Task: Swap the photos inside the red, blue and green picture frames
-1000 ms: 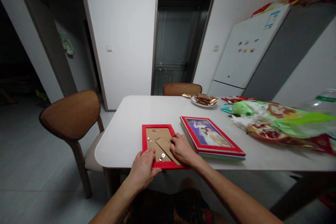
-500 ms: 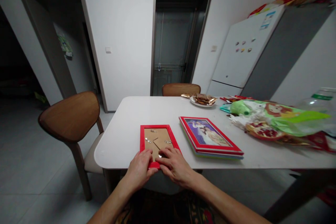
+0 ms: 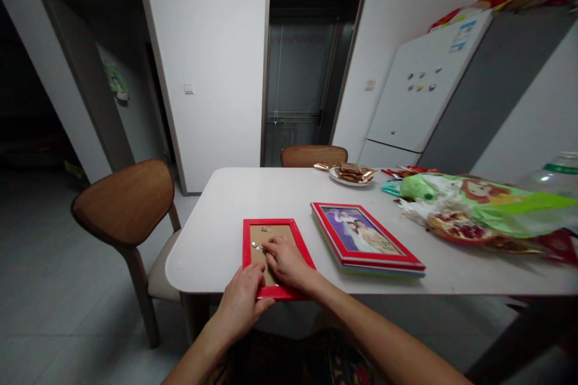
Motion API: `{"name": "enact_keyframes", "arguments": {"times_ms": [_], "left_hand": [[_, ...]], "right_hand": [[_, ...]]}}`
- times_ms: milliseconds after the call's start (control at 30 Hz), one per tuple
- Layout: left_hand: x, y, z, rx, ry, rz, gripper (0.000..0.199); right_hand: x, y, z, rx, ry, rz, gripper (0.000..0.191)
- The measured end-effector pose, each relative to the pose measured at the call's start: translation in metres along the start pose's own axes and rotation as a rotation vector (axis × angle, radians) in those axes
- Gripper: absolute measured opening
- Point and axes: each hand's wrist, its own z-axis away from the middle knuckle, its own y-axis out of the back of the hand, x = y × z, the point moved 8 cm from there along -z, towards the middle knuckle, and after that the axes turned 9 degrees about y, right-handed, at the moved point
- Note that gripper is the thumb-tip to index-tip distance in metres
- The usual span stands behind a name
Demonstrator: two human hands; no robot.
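Observation:
A red picture frame point(image 3: 289, 293) lies face down near the table's front edge, its brown backing board point(image 3: 271, 280) showing. My left hand point(image 3: 244, 292) is closed around its lower left corner, thumb below the front edge and fingers over the border. Across the backing reaches my right hand point(image 3: 286, 261), fingers drawn together, the tips at a small metal clip point(image 3: 257, 246) on the left side. Another metal clip point(image 3: 266, 230) sits near the top. The right side of the backing is hidden under my right hand. A stack of frames, topped by a red-framed photo point(image 3: 361, 231), lies to the right.
On the white table point(image 3: 203, 240) stand a plate of wrapped snacks point(image 3: 354, 174), an opened pomegranate point(image 3: 460, 225) and a green plastic bag point(image 3: 510, 207). A clear jar point(image 3: 555, 171) is at far right. Wooden chairs point(image 3: 129, 201) stand at the left and back.
My right hand has moved up and left over the backing, from the bottom clip to the left clip. My left hand stays on the lower left corner. The view has shifted slightly.

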Motion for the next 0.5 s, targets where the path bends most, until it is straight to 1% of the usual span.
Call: {"name": "enact_keyframes", "arguments": {"times_ms": [67,167,233,367,500], "left_hand": [[0.000,0.001,0.001,0.010,0.001,0.009,0.052],[0.000,0.001,0.001,0.014,-0.008,0.016,0.049],[0.000,0.000,0.002,0.014,-0.014,0.022,0.047],[0.001,0.002,0.002,0.017,-0.011,0.030,0.049],[0.002,0.004,0.004,0.003,-0.008,0.028,0.039]], "right_hand": [[0.001,-0.006,-0.011,-0.035,-0.014,0.043,0.027],[-0.003,-0.010,-0.018,-0.039,0.021,0.065,0.029],[-0.005,-0.011,-0.018,-0.037,0.029,0.071,0.029],[-0.008,-0.012,-0.016,-0.075,0.048,0.063,0.027],[-0.008,-0.011,-0.018,-0.073,0.047,0.052,0.026]]}}
